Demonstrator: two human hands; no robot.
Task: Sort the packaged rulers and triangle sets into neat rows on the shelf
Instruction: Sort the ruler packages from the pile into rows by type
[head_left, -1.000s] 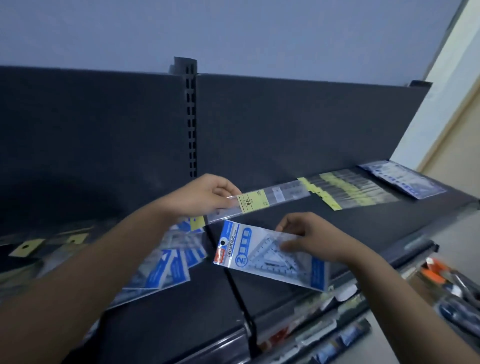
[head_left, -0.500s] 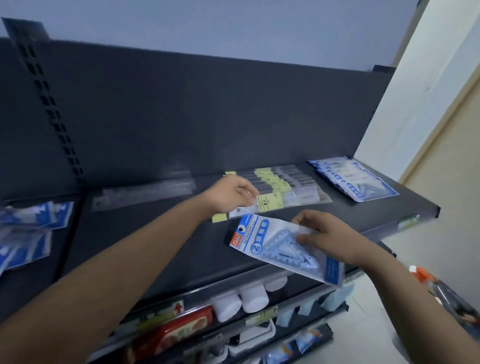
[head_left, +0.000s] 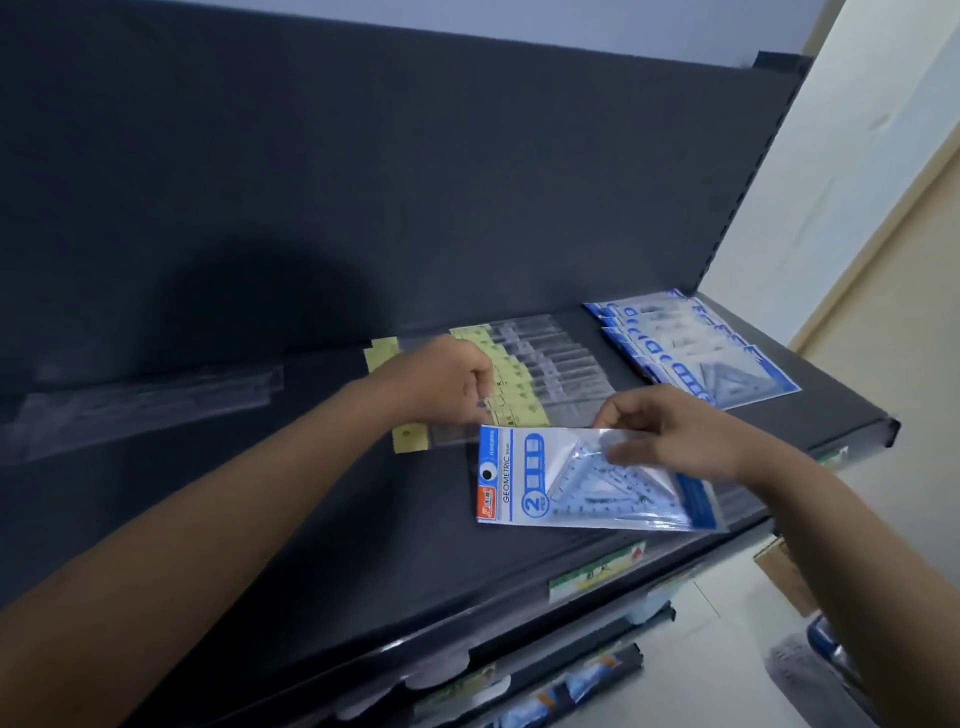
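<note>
Left hand (head_left: 447, 379): fingers curled downward, gripping the packaged ruler (head_left: 457, 435) by its clear sleeve, just right of the yellow header tab. This ruler sits at the near end of the ruler row (head_left: 545, 364), parallel to the others, its tab projecting further left than most of theirs. I cannot tell whether it rests on the shelf (head_left: 311, 519) or is held just above it.

Right hand (head_left: 670, 431): thumb and fingers pinching the triangle set (head_left: 545, 483) along its far edge, fingertips spread over the clear face. The pack is held roughly flat above the front part of the shelf, with its blue and white header to the left and the printed "2" facing up. Its far left corner overlaps the right part of the ruler held by my left hand.

Layout on the shelf:
- The ruler row lies at the middle rear, clear sleeves overlapping, yellow headers aligned on the left side. One tab at the back sticks out left of the others.
- A stack of triangle sets (head_left: 691, 348) lies at the rear right, near the shelf end, fanned and overlapping, well apart from the one in my hand.
- A long clear ruler pack (head_left: 145, 405) lies alone at the left, angled, well apart from the row.

A price label (head_left: 597, 571) is fixed to the front edge of the shelf. Lower shelves below hold other goods, too blurred to identify
</note>
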